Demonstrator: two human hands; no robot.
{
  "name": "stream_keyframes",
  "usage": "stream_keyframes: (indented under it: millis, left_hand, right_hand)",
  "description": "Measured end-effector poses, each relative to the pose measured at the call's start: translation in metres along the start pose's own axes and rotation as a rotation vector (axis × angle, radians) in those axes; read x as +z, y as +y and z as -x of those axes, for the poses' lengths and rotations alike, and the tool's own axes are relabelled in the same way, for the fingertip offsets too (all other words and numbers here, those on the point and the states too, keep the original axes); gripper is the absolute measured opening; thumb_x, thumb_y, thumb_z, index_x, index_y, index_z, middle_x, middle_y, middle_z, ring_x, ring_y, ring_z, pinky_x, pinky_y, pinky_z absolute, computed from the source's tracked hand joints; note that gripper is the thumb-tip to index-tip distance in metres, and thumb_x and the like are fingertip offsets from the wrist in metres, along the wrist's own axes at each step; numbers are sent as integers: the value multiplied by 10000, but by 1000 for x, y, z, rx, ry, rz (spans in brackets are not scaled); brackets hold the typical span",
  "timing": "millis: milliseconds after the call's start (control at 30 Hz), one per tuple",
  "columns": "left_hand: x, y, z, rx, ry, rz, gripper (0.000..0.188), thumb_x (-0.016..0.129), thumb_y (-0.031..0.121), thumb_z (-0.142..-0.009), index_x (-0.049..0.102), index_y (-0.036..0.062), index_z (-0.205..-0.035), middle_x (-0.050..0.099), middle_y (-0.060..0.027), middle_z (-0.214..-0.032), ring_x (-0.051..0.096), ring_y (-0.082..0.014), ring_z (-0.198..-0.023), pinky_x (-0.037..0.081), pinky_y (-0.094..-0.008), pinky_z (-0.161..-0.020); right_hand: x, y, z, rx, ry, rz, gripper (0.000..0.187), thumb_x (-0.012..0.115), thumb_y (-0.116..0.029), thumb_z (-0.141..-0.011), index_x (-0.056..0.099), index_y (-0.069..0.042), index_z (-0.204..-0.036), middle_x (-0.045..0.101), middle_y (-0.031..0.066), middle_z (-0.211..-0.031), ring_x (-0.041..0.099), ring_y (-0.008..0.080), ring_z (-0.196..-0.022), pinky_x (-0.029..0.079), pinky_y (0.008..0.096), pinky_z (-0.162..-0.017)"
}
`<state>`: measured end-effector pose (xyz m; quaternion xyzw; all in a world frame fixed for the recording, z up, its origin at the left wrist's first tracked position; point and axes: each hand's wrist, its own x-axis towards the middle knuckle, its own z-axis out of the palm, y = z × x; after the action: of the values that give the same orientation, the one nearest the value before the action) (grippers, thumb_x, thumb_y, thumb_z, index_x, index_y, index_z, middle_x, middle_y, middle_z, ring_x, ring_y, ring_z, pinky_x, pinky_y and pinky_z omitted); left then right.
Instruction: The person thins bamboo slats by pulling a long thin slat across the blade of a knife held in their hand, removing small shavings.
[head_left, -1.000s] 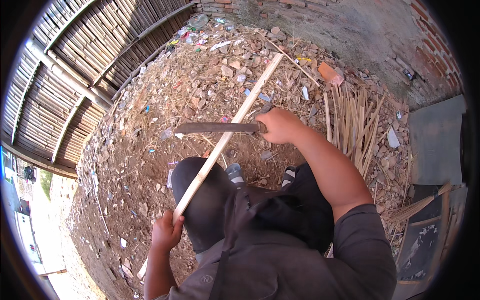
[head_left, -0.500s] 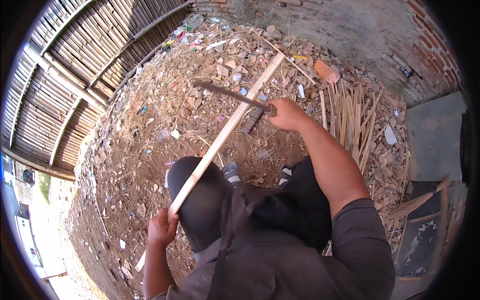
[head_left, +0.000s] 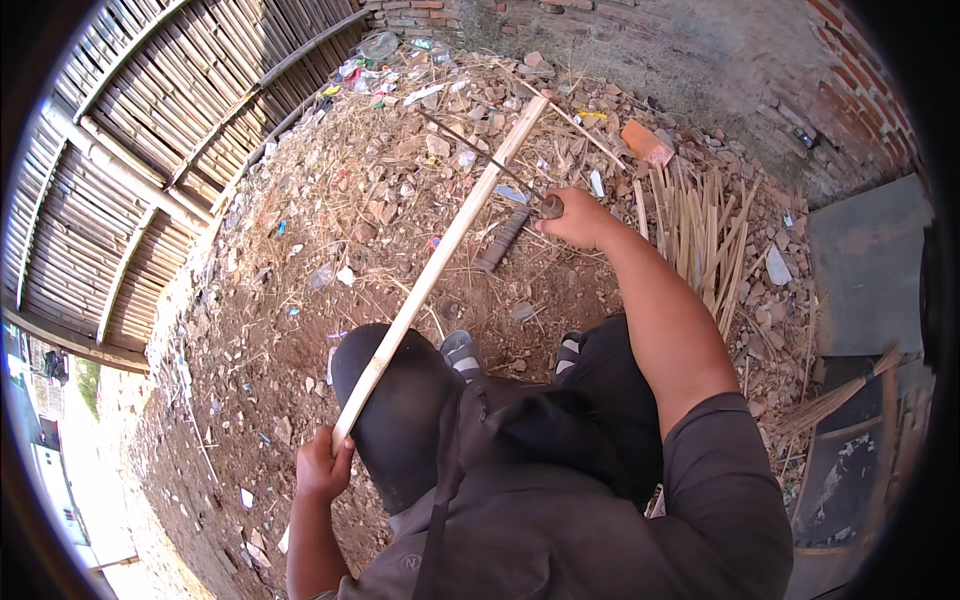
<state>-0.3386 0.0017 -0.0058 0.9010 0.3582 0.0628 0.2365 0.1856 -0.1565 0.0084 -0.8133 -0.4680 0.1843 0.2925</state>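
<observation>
My left hand point(head_left: 322, 466) is wrapped round the near end of a long pale strip of bamboo or wood point(head_left: 430, 272). The strip slants across my left knee and up to the far right. In my right hand point(head_left: 578, 217) is the handle of a machete point(head_left: 480, 152), its dark narrow blade pointing to the far left and seen nearly edge-on. That blade crosses the strip near its far end; whether they touch I cannot tell. Below the blade, a dark ribbed rod point(head_left: 503, 240) lies on the ground beside the strip.
A pile of split strips point(head_left: 705, 235) lies right of my right forearm, near an orange brick piece point(head_left: 647, 143). Rubble and litter cover the ground. A bamboo fence point(head_left: 150, 120) stands left, a brick wall point(head_left: 690, 70) behind, and a grey panel point(head_left: 868, 275) at the right.
The machete's blade has turned from showing its flat side to nearly edge-on, and its tip has swung farther away. The strip's far end has shifted slightly left. Both hands keep their hold.
</observation>
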Motion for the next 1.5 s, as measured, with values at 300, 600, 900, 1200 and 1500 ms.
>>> stream_keyframes:
  millis: [300,600,900,1200,1500]
  left_hand:
    - [-10,-6,4,10,88,-113,314,649,319,-931,524,47,-838,585,-198,-598,613,-448,-572,464,-508,-516]
    - [-11,-4,0,36,66,-171,309,641,340,-937,554,52,-869,594,-186,-600,627,-441,-587,473,-516,-527]
    - [5,13,-2,23,153,-196,323,682,339,-915,535,54,-873,601,-203,-637,616,-439,-582,478,-510,-521]
    - [-3,17,4,2,126,-222,346,726,339,-886,590,43,-1001,637,-197,-679,646,-425,-619,500,-501,-544]
    - [4,46,16,-46,238,-96,195,729,186,-876,640,50,-983,672,-184,-774,669,-400,-706,513,-474,-614]
  right_hand:
    - [14,-53,1,-157,-84,229,236,718,-210,-759,679,-81,-953,699,142,-823,680,360,-808,518,477,-718]
    - [8,22,-7,-38,480,1,332,748,-267,-779,675,-57,-1026,694,143,-806,703,324,-815,516,441,-727]
    - [-3,-6,-8,90,74,22,266,741,-222,-805,683,-66,-1012,695,168,-871,689,333,-863,521,438,-743]
    - [2,-53,11,-198,-73,400,267,748,-264,-778,705,-161,-1021,696,110,-806,687,346,-838,529,488,-725]
    - [-16,-48,18,-33,88,226,359,743,-275,-772,696,-54,-1051,701,180,-858,686,371,-862,539,459,-762]
